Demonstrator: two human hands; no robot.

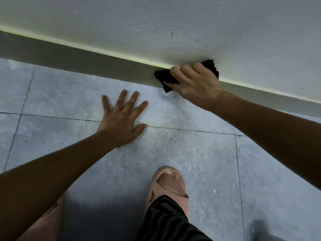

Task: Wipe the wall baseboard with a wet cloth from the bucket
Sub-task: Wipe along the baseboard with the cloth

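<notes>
While right hand (196, 84) presses black cloth (162, 77) flat against grey baseboard (86, 61), fingers held close together and curled over the cloth's top edge, wiping looks mid-run. Cloth on the strip at far right of centre, lower corner hanging down to the floor tiles (173, 153). Left hand (121, 117) flat on the tile, fingers spread wide, holding nothing, likely bracing. Long stretch of baseboard to the left plus a shorter one to the right; can't tell which is already wiped, no clear wet mark. Bucket not in view. Pink sandal (169, 185) near, below centre. No brand, label or readable writing anywhere.
</notes>
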